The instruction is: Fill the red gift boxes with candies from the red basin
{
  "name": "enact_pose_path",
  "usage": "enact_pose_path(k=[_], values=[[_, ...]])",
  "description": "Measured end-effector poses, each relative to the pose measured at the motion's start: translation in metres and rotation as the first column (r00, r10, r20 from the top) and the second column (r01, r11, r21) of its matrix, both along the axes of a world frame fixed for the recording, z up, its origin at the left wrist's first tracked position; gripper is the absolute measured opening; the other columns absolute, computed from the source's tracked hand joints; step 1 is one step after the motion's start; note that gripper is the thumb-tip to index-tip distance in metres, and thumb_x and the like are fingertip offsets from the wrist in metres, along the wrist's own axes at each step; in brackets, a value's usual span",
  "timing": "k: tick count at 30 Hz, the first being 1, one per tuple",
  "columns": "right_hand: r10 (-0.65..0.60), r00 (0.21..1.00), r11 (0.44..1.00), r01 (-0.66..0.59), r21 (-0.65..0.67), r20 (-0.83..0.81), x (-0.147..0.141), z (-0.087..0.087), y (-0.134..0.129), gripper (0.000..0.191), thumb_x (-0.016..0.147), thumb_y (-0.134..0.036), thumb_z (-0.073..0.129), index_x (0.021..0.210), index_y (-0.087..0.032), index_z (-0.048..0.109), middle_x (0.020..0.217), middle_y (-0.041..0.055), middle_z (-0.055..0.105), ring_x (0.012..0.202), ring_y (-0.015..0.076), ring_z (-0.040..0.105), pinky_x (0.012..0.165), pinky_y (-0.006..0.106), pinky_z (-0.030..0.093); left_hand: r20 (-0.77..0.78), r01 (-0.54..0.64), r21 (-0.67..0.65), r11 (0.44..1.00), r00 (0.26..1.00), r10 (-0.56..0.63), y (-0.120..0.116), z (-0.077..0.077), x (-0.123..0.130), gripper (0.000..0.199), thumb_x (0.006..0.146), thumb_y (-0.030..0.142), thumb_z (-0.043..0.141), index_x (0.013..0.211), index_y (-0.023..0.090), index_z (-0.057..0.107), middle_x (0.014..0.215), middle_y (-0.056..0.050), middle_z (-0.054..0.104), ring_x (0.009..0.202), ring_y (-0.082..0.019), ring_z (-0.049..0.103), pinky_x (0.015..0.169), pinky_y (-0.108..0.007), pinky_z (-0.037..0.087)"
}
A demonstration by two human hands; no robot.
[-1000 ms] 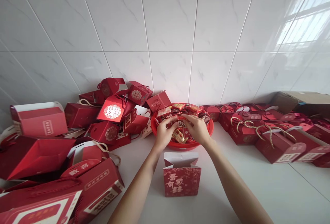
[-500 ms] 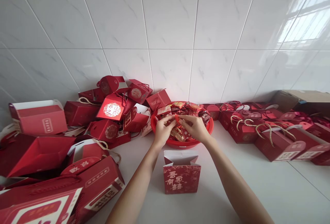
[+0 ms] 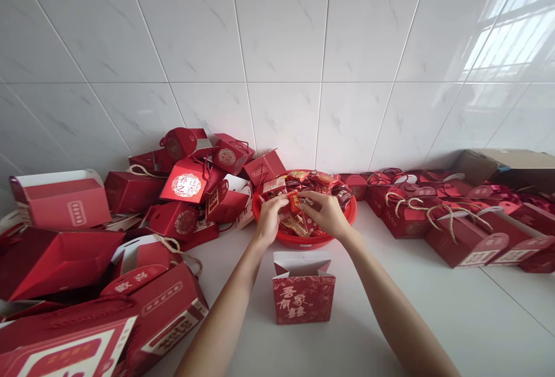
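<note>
Over a red plastic basin [image 3: 295, 242] my left hand [image 3: 269, 218] pinches the left end of a small red wrapped candy [image 3: 294, 200]. My right hand [image 3: 328, 214] is closed at its other end, thumb and fingers together; its fingers partly hide what lies between them. Under both hands the basin is heaped with wrapped sweets, among them gold packets [image 3: 293, 224] and dark red ones [image 3: 342, 193]. Nearer to me, between my forearms, a red paper gift box [image 3: 303, 300] with white lettering stands upright with its top open.
Red gift boxes pile up loosely on the left, some open, such as one box [image 3: 60, 270]. Rope-handled boxes [image 3: 462, 243] stand in rows on the right. A brown cardboard box [image 3: 505, 160] sits behind them. The white tiled wall [image 3: 286, 122] rises behind the basin.
The red candy between my hands shows more of its wrapper now, and my fingers have shifted around it. My view has turned very slightly. The gift box stays in place.
</note>
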State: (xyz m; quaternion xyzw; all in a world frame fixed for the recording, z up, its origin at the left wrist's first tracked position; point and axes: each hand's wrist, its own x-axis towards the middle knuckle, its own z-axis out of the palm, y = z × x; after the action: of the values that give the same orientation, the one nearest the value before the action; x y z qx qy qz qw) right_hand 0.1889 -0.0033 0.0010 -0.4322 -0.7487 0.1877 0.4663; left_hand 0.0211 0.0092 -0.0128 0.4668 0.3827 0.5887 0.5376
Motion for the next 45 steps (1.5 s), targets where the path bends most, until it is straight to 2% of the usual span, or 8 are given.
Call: enact_pose_path(k=[5, 9, 14, 17, 21, 28, 37, 45], values=[[-0.017, 0.994, 0.998, 0.01, -0.06, -0.113, -0.001, 0.002, 0.0, 0.034, 0.084, -0.04, 0.065, 0.107, -0.019, 0.077, 0.075, 0.0032, 0.073, 0.054, 0.0146, 0.056, 0.054, 0.026, 0.043, -0.071, 0.016, 0.051, 0.999, 0.997, -0.012, -0.003, 0.001, 0.001, 0.042, 0.056, 0.038, 0.089, 0.092, 0.02, 0.08, 0.092, -0.005, 0.08, 0.089, -0.026, 0.073, 0.082, -0.036, 0.057], [-0.172, 0.899, 0.97, 0.083, -0.228, -0.404, 0.003, 0.009, 0.0, 0.034, 0.082, -0.043, 0.056, 0.086, -0.016, 0.076, 0.056, 0.0009, 0.06, 0.051, 0.0149, 0.051, 0.049, 0.026, 0.04, -0.034, -0.001, 0.043, 0.999, 0.999, 0.003, 0.0, -0.002, 0.001, 0.045, 0.055, 0.041, 0.091, 0.094, 0.02, 0.08, 0.099, -0.007, 0.08, 0.094, -0.028, 0.073, 0.09, -0.039, 0.057], [-0.2, 0.772, 0.865, -0.15, -0.479, -0.603, 0.01, 0.014, 0.002, 0.043, 0.082, -0.045, 0.042, 0.065, -0.017, 0.069, 0.041, 0.0012, 0.044, 0.039, 0.0134, 0.034, 0.039, 0.028, 0.03, -0.008, -0.021, 0.023, 1.0, 1.0, 0.021, 0.001, -0.003, 0.001, 0.049, 0.054, 0.04, 0.092, 0.096, 0.019, 0.08, 0.101, -0.007, 0.08, 0.098, -0.028, 0.073, 0.094, -0.041, 0.056], [-0.153, 0.774, 0.82, -0.248, -0.516, -0.615, 0.009, 0.012, 0.004, 0.041, 0.079, -0.047, 0.042, 0.059, -0.018, 0.064, 0.039, 0.0012, 0.042, 0.036, 0.0124, 0.027, 0.036, 0.028, 0.023, -0.015, -0.018, 0.038, 0.999, 1.0, 0.019, 0.0, -0.002, 0.002, 0.046, 0.054, 0.041, 0.092, 0.093, 0.019, 0.08, 0.1, -0.007, 0.08, 0.098, -0.028, 0.074, 0.095, -0.042, 0.056], [-0.128, 0.774, 0.823, -0.267, -0.502, -0.621, 0.006, 0.01, 0.004, 0.03, 0.069, -0.045, 0.051, 0.05, -0.022, 0.05, 0.04, -0.0007, 0.039, 0.038, 0.0103, 0.024, 0.037, 0.027, 0.018, -0.004, -0.001, 0.045, 0.999, 1.0, 0.001, -0.002, 0.0, 0.002, 0.046, 0.054, 0.041, 0.092, 0.093, 0.02, 0.08, 0.099, -0.007, 0.081, 0.096, -0.028, 0.074, 0.094, -0.042, 0.057], [-0.057, 0.739, 0.874, -0.287, -0.391, -0.671, 0.009, 0.022, -0.006, 0.037, 0.062, -0.047, 0.081, 0.063, -0.02, 0.056, 0.062, -0.0015, 0.058, 0.057, 0.0129, 0.052, 0.055, 0.026, 0.047, -0.027, 0.001, 0.058, 0.998, 1.0, 0.001, -0.002, -0.001, 0.001, 0.053, 0.054, 0.043, 0.093, 0.1, 0.02, 0.079, 0.103, -0.008, 0.08, 0.098, -0.028, 0.074, 0.094, -0.041, 0.056], [0.17, 0.843, 0.938, -0.297, -0.177, -0.51, 0.017, 0.059, -0.053, 0.038, 0.069, -0.047, 0.085, 0.074, -0.018, 0.061, 0.065, -0.0016, 0.063, 0.059, 0.0116, 0.056, 0.056, 0.024, 0.046, -0.054, 0.011, 0.124, 0.992, 0.999, -0.004, -0.013, 0.017, -0.004, 0.055, 0.056, 0.039, 0.092, 0.104, 0.016, 0.078, 0.104, -0.01, 0.079, 0.099, -0.029, 0.072, 0.093, -0.042, 0.055], [0.329, 0.944, 0.937, -0.324, -0.129, 0.026, 0.002, 0.072, -0.096, 0.007, 0.086, -0.021, 0.065, 0.079, -0.021, 0.067, 0.076, 0.001, 0.071, 0.069, 0.0154, 0.066, 0.066, 0.027, 0.054, -0.095, -0.054, 0.279, 0.959, 0.992, 0.084, -0.04, 0.052, -0.015, 0.045, 0.067, 0.036, 0.087, 0.106, 0.017, 0.077, 0.106, -0.008, 0.077, 0.102, -0.027, 0.07, 0.094, -0.04, 0.054]])
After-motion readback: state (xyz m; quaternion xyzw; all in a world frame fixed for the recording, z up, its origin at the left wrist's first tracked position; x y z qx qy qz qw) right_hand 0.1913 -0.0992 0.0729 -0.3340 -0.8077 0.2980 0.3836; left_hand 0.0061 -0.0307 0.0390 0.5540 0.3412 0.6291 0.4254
